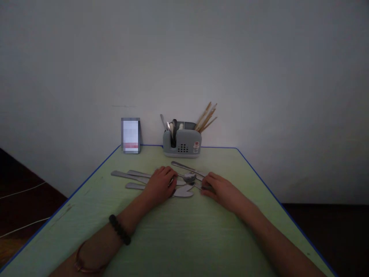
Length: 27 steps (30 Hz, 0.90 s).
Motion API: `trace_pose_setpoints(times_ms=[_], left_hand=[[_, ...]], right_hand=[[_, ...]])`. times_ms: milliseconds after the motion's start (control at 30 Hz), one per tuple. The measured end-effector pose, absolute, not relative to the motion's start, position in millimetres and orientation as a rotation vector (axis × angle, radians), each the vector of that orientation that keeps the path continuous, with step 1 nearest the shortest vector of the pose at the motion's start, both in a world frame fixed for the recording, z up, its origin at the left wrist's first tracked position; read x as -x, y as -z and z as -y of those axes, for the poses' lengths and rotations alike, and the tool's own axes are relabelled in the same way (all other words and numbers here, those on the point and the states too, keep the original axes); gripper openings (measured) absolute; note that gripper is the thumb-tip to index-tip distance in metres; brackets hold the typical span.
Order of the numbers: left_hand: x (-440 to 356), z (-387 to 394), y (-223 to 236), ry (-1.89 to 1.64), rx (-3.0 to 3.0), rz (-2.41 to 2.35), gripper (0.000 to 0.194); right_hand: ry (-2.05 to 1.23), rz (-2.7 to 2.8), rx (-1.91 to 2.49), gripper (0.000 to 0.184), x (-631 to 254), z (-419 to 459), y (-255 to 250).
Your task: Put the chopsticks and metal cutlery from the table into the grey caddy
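My left hand [161, 186] is over a loose group of metal cutlery on the table, its fingers curled and closed at the handle of a spoon [189, 178]. The spoon's bowl points right, towards my other hand. Under and beside the left hand lie several table knives [119, 174], handles to the left and blades [183, 192] to the right. My right hand [217, 188] is closed in a pinch on a piece of cutlery whose kind is mostly hidden by the fingers. Another metal handle [184, 166] slants down towards the right fingertips.
A grey cutlery holder [184, 148] stands at the table's back edge, with spoons and a black-handled utensil on its left and wooden chopsticks [206, 117] on its right. A phone or tablet [130, 134] stands back left. The green table [178, 238] has blue edges, with a wall behind.
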<state>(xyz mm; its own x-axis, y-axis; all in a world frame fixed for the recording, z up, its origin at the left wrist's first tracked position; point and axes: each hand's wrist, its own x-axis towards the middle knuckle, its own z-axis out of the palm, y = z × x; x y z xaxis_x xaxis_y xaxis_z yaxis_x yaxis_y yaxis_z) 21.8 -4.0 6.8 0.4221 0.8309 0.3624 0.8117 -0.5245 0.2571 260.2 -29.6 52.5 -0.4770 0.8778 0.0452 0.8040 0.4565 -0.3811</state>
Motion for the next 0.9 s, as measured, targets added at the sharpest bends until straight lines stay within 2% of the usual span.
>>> trace_pose_setpoints(times_ms=[233,567,667,800,900], left_hand=[[-21.0,1.8,-0.9,-0.761,-2.633,-1.426,0.019],[-22.5,3.5,-1.2,-0.746,-2.587,-1.409,0.02],[-23.4,4.9,-3.2,-0.801,-2.554,-1.424,0.021],[-24.9,10.2,-12.2,-0.893,-2.555,-1.361,0.024],[-25.3,17.4,-19.5,-0.835,-2.568,-1.185,0.028]], right_hand=[[-0.655,2.473,1.644,0.007,-273.8,32.6,-66.1],[-0.667,2.432,1.534,0.018,-274.5,30.8,-52.7],[-0.83,2.125,1.463,0.02,-275.1,21.9,-42.8],[-1.326,1.458,1.218,0.021,-266.1,16.2,-37.2],[-1.405,1.139,1.057,0.023,-257.2,18.3,-39.5]])
